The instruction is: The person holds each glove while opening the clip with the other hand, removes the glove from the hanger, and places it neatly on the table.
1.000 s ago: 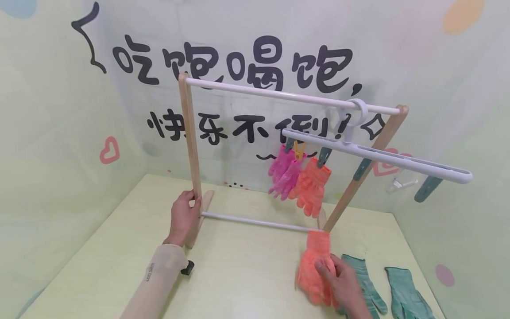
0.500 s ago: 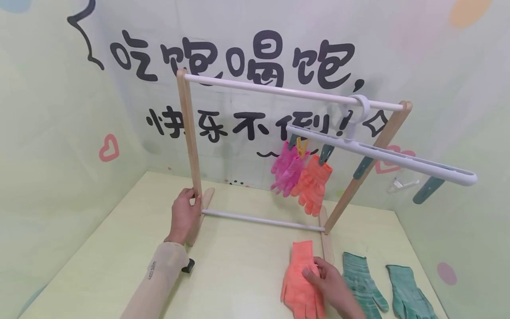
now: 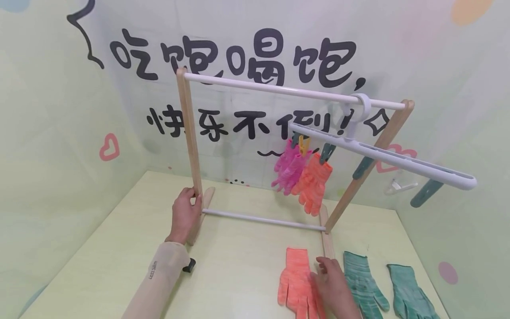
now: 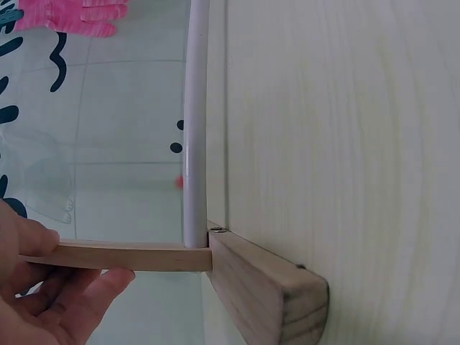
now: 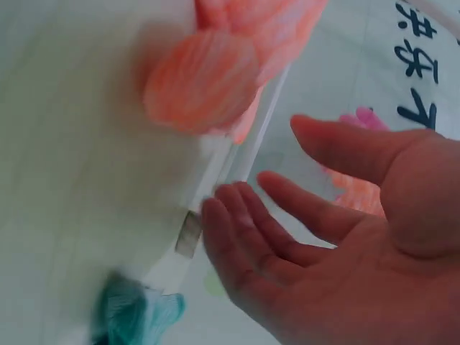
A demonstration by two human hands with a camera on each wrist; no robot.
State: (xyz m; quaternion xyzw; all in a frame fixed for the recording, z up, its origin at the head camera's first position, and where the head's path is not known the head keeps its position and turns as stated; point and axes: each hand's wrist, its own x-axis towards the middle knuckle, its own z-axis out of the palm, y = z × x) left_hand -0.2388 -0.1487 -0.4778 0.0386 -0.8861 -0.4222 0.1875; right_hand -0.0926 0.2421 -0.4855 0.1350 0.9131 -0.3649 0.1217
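Note:
My left hand (image 3: 185, 215) grips the lower part of the wooden rack's left post (image 3: 191, 141); in the left wrist view the thumb and fingers (image 4: 108, 284) lie on either side of it. An orange glove (image 3: 298, 283) lies flat on the table, cuff away from me. Just right of it is my right hand (image 3: 334, 285), and the right wrist view shows its fingers (image 5: 241, 237) spread loosely with nothing between them. Pink gloves (image 3: 290, 170) and another orange glove (image 3: 312, 186) hang by clips from a grey hanger (image 3: 382, 155) on the rack's top bar (image 3: 279, 90).
Two green gloves (image 3: 364, 283) lie side by side at the right of the table (image 3: 231, 274). Two dark clips hang unloaded on the hanger's right half, including the end clip (image 3: 427, 192). A white lower bar (image 3: 263, 219) joins the rack's feet. Printed walls enclose the table.
My right hand carried the orange glove left and toward me, laid it on the table and let go. My left hand stays on the post.

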